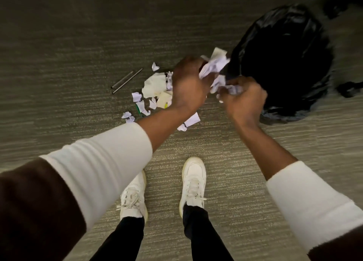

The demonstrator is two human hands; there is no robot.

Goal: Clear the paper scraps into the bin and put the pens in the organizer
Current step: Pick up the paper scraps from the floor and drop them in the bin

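Note:
My left hand (189, 84) and my right hand (242, 97) are both closed around a bunch of crumpled white paper scraps (215, 68), held just at the left rim of the bin lined with a black bag (282, 62). More torn and crumpled paper scraps (154, 86) lie on the carpet left of my hands, and another piece (191, 120) lies below my left wrist. Two dark pens (126, 80) rest side by side on the floor further left. A green pen (139, 110) pokes out from under the scraps. No organizer is in view.
Grey striped carpet (78, 45) covers the whole floor. My two white sneakers (193, 182) stand just below the scrap pile. A dark object (349, 88) lies to the right of the bin.

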